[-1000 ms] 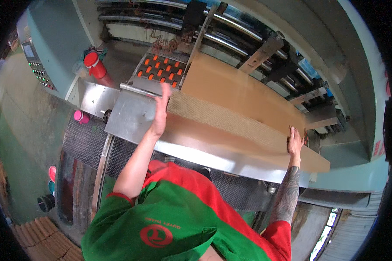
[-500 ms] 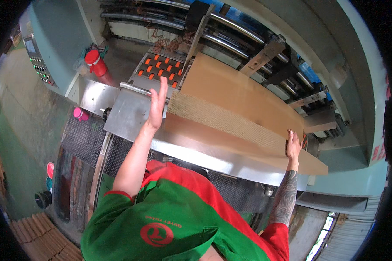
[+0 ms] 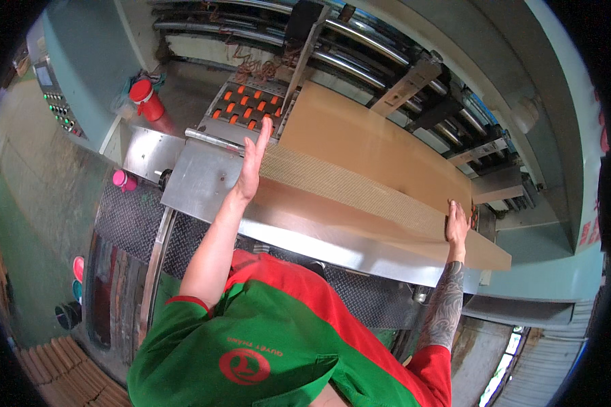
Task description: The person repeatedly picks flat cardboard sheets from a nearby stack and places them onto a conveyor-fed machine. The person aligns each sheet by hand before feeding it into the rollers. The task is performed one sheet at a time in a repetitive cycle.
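A thick stack of long brown corrugated cardboard sheets [image 3: 366,146] lies on the machine's steel feed table [image 3: 204,180]. My left hand [image 3: 253,161] is flat and upright, its palm pressed against the left end of the stack. My right hand [image 3: 457,222], fingers spread, presses against the stack's near edge at the right end. Neither hand grips anything. A lower cardboard sheet [image 3: 387,234] juts out toward me under the stack.
Orange feed wheels [image 3: 241,108] sit in a tray behind the left hand, with steel rollers [image 3: 360,64] beyond. A red bottle [image 3: 146,100] and a control panel [image 3: 61,112] are at the left. A pink cup [image 3: 122,180] sits by the table. Stacked cardboard [image 3: 61,380] lies at lower left.
The left hand slid right along the table and now stands upright against the stack's end. The right hand shifted slightly up along the near edge. The stack sits squarer.
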Tool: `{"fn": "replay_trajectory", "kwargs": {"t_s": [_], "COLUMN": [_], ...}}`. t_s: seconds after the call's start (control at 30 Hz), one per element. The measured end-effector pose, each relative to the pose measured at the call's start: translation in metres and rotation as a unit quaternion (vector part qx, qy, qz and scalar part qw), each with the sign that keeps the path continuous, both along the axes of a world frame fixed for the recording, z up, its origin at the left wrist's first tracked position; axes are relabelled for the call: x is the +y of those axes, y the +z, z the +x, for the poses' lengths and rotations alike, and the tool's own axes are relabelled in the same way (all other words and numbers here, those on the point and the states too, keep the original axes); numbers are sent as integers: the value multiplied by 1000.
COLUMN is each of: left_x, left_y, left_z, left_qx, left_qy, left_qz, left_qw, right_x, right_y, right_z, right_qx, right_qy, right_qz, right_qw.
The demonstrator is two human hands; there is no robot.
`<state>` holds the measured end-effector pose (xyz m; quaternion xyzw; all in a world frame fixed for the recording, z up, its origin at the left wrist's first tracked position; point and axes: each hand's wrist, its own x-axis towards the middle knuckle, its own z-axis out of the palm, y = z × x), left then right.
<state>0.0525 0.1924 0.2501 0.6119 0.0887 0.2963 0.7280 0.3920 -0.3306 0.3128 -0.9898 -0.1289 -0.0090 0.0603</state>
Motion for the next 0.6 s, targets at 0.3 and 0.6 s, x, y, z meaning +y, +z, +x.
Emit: {"fn": "replay_trajectory", "kwargs": {"t_s": [0.3, 0.6], "left_x": [-13, -29], "left_y": [-5, 0], "left_z": [-2, -1], "left_qx": [-76, -21], "left_qy": [8, 211], "left_qz": [30, 149], "left_qw": [997, 966], "right_x": [-2, -5], "right_y": [-1, 2], "right_z": [-1, -9], "right_qx": [-4, 4], "right_qy": [1, -8], "right_qz": [-10, -16], "right_qw": [1000, 1000]}}
